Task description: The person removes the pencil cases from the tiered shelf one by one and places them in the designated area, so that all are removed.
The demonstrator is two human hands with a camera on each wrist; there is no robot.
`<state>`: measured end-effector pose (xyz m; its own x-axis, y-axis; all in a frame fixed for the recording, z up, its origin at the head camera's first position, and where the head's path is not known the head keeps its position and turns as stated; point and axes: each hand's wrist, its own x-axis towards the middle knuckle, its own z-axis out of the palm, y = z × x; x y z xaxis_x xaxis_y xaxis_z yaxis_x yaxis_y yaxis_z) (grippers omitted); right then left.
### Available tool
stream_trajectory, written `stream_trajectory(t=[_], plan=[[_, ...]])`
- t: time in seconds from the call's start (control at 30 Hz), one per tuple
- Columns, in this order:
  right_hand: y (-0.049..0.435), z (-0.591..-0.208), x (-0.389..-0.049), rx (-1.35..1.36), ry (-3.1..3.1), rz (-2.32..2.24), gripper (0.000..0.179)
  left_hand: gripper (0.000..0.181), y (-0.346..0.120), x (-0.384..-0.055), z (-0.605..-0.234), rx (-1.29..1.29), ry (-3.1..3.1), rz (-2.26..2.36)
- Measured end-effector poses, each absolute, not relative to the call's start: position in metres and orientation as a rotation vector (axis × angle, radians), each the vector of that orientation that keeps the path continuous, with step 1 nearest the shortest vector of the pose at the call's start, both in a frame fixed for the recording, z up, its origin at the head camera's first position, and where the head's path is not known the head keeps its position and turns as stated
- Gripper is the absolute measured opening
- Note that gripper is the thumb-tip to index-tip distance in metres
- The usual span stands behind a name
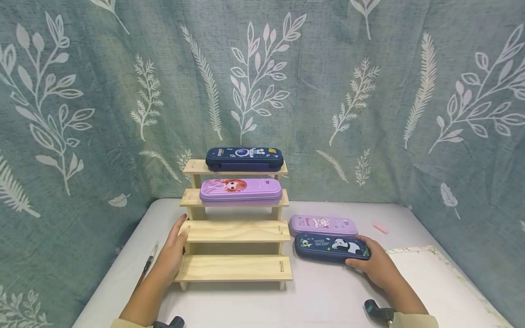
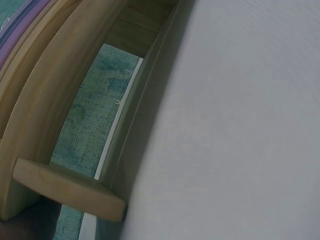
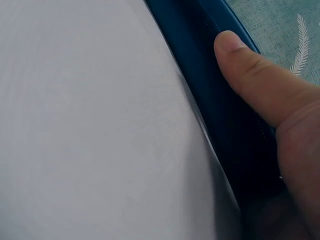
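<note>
My right hand (image 1: 376, 262) grips the right end of a dark blue panda pencil case (image 1: 328, 248) on the white table, its thumb (image 3: 250, 70) pressed to the near side wall. Just behind that case lies a lilac pencil case (image 1: 324, 223) with a cartoon character. On the other side, my left hand (image 1: 170, 253) holds the left end of a stepped wooden rack (image 1: 235, 269), at the second shelf from the bottom. A navy space pencil case (image 1: 244, 159) sits on the top shelf, and a purple pencil case with a girl (image 1: 241, 190) on the shelf below.
A pen (image 1: 148, 263) lies left of the rack, beside my left forearm. Toward the back right is a small pink block (image 1: 381, 228). A pale sheet with a patterned border (image 1: 443, 278) covers the table's right side. Leaf-patterned cloth (image 1: 262, 91) hangs behind.
</note>
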<state>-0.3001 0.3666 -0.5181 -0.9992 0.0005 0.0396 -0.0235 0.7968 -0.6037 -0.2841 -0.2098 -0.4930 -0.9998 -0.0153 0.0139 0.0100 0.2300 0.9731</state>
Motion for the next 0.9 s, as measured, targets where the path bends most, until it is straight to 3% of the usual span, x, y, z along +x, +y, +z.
stream_trajectory(t=[0.9], plan=[[0.3619,-0.516,-0.2964,-0.072,-2.973,0.969,0.124,0.056,-0.2077,-0.2824,-0.4888,0.005,-2.422,-1.986]])
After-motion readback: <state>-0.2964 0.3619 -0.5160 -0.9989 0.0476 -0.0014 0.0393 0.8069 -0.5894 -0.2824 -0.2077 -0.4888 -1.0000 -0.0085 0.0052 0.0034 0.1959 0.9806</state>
